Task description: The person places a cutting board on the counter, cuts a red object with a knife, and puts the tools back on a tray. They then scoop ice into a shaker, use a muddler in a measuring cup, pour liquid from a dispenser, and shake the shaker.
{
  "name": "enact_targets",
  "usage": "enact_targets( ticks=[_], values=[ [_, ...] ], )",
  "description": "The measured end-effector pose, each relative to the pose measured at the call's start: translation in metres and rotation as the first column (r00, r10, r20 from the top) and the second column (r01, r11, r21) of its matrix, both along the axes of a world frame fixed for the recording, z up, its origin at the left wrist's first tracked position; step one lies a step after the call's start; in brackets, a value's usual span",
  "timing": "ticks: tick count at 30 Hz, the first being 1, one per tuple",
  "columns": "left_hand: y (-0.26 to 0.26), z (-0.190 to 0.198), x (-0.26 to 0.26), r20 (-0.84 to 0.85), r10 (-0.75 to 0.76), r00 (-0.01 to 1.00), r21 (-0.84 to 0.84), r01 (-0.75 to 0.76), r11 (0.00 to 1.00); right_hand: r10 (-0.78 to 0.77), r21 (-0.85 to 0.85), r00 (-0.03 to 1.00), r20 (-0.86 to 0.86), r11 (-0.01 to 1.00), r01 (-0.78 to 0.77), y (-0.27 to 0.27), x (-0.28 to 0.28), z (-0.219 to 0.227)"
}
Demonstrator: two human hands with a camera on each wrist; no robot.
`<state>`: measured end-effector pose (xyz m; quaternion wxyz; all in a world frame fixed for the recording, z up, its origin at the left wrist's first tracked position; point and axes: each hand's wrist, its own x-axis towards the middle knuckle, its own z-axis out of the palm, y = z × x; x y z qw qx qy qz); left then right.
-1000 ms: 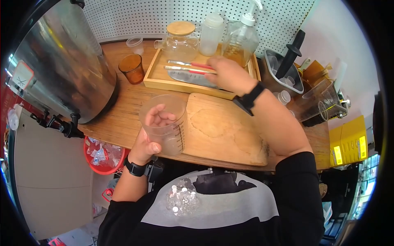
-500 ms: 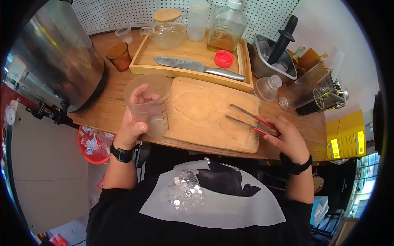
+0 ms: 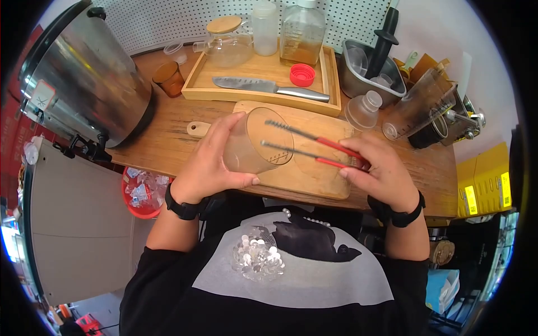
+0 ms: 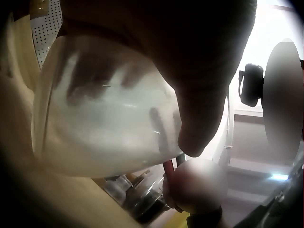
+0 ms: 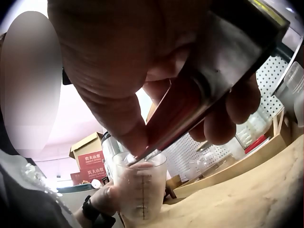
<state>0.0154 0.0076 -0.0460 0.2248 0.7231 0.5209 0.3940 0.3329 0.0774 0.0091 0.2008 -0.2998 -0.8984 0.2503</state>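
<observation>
My left hand (image 3: pixel 208 162) grips a clear plastic measuring cup (image 3: pixel 246 147), tilted with its mouth toward the right, above the wooden cutting board (image 3: pixel 314 182). In my right hand (image 3: pixel 384 171) are red-handled metal tongs (image 3: pixel 330 162), pinched between thumb and fingers, their two arms apart. The tong tips overlap the cup's mouth in the head view. In the right wrist view the tongs (image 5: pixel 178 111) reach to the rim of the cup (image 5: pixel 142 190). The left wrist view shows the cup (image 4: pixel 109 118) close up under my left hand (image 4: pixel 190 61); nothing solid is visible in it.
Behind the board, a wooden tray (image 3: pixel 196 94) holds a knife (image 3: pixel 246 84), a red lid (image 3: pixel 302 75), a glass teapot (image 3: pixel 230 51) and bottles. A steel urn (image 3: pixel 84 78) stands left, near an amber glass (image 3: pixel 168 79). Clear containers and a grey bin (image 3: pixel 358 84) are at right.
The right hand took the tongs from over the tray down to the right, then toward the cup. The cup has moved right over the board and tipped toward the tongs.
</observation>
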Motion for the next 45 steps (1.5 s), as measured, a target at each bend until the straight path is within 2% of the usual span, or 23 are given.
enact_targets(
  ticks=[3, 4, 6, 7, 10, 11, 13, 15, 17, 18, 20, 21, 22, 24, 26, 28, 29, 30, 32, 33, 38, 43, 45],
  values=[
    [-0.002, -0.01, -0.009, 0.108, 0.0, 0.994, 0.013, -0.002, 1.0, -0.097, -0.007, 0.959, -0.268, 0.995, 0.099, 0.01, 0.014, -0.007],
    [-0.003, -0.013, -0.013, 0.111, 0.004, 0.994, 0.012, -0.005, 1.0, -0.094, -0.007, 0.96, -0.265, 0.995, 0.096, 0.01, 0.016, -0.007],
    [-0.006, -0.017, -0.021, 0.267, 0.061, 0.962, -0.078, -0.042, 0.996, -0.246, -0.075, 0.969, -0.038, 0.967, 0.242, 0.008, 0.021, -0.006],
    [-0.006, -0.019, -0.023, 0.267, 0.059, 0.962, -0.081, -0.039, 0.996, -0.234, -0.062, 0.966, 0.11, 0.968, 0.242, 0.011, 0.021, -0.013],
    [-0.003, -0.019, -0.024, 0.377, 0.031, 0.926, -0.076, -0.003, 0.997, -0.162, 0.095, 0.976, 0.146, 0.984, 0.149, 0.012, 0.011, -0.043],
    [-0.004, -0.018, -0.022, 0.382, 0.044, 0.923, -0.09, -0.011, 0.996, -0.171, 0.012, 0.971, 0.168, 0.985, 0.171, 0.01, 0.004, -0.042],
    [-0.004, -0.016, -0.021, 0.388, 0.059, 0.92, -0.101, -0.022, 0.995, -0.153, 0.032, 0.972, 0.178, 0.988, 0.15, 0.015, -0.004, -0.045],
    [-0.005, -0.015, -0.021, 0.35, 0.06, 0.935, -0.102, -0.026, 0.994, -0.125, 0.05, 0.975, 0.185, 0.992, 0.118, 0.019, -0.006, -0.044],
    [-0.005, -0.012, -0.022, 0.312, 0.054, 0.949, -0.093, -0.026, 0.995, -0.17, -0.137, 0.984, -0.049, 0.977, 0.162, 0.023, -0.006, -0.039],
    [-0.005, -0.011, -0.021, 0.274, 0.04, 0.961, -0.088, -0.017, 0.996, -0.162, -0.138, 0.986, -0.048, 0.978, 0.154, 0.023, -0.008, -0.036],
    [-0.004, -0.006, -0.016, 0.252, 0.039, 0.967, -0.072, -0.021, 0.997, -0.125, -0.18, 0.951, -0.284, 0.981, 0.075, 0.019, -0.012, -0.026],
    [-0.003, -0.004, -0.015, 0.228, 0.03, 0.973, -0.053, -0.018, 0.998, -0.018, -0.12, 0.975, -0.223, 0.993, -0.009, 0.015, -0.018, -0.012],
    [-0.003, -0.006, -0.015, 0.229, 0.026, 0.973, -0.054, -0.014, 0.998, -0.023, -0.121, 0.975, -0.222, 0.993, -0.004, 0.011, -0.022, -0.007],
    [-0.002, -0.008, -0.017, 0.127, 0.028, 0.991, -0.044, -0.023, 0.999, 0.002, -0.121, 1.0, 0.005, 0.993, -0.002, 0.007, -0.026, -0.003],
    [-0.002, -0.008, -0.017, 0.147, 0.022, 0.989, -0.034, -0.017, 0.999, -0.019, -0.073, 0.997, -0.073, 0.997, 0.014, 0.011, -0.02, -0.007],
    [-0.005, -0.01, -0.018, 0.166, 0.026, 0.986, -0.03, -0.022, 0.999, -0.146, -0.059, 0.961, -0.236, 0.989, 0.136, 0.018, -0.009, -0.011],
    [-0.006, -0.013, -0.02, 0.233, 0.038, 0.972, -0.051, -0.027, 0.998, -0.133, 0.05, 0.965, -0.227, 0.988, 0.148, 0.022, -0.004, -0.014],
    [-0.007, -0.014, -0.022, 0.298, 0.049, 0.953, -0.071, -0.029, 0.997, -0.129, 0.049, 0.965, -0.227, 0.988, 0.144, 0.022, 0.001, -0.014],
    [-0.006, -0.018, -0.025, 0.295, 0.053, 0.954, -0.072, -0.033, 0.997, -0.23, -0.079, 0.964, 0.136, 0.967, 0.242, 0.015, 0.009, -0.015],
    [-0.005, -0.019, -0.025, 0.292, 0.053, 0.955, -0.071, -0.034, 0.997, -0.203, 0.001, 0.958, 0.201, 0.978, 0.207, 0.016, 0.01, -0.022],
    [-0.002, -0.017, -0.019, 0.248, 0.076, 0.966, -0.085, -0.056, 0.995, -0.186, 0.032, 0.973, 0.134, 0.982, 0.184, 0.017, 0.009, -0.04],
    [-0.004, -0.011, -0.016, 0.193, 0.04, 0.98, -0.041, -0.033, 0.999, -0.1, -0.168, 0.98, -0.17, 0.983, 0.071, 0.011, -0.006, -0.018],
    [-0.002, -0.017, -0.018, 0.095, 0.07, 0.993, -0.015, -0.069, 0.998, -0.022, -0.175, 0.99, -0.141, 0.985, -0.003, 0.007, -0.017, -0.01]
  ],
)
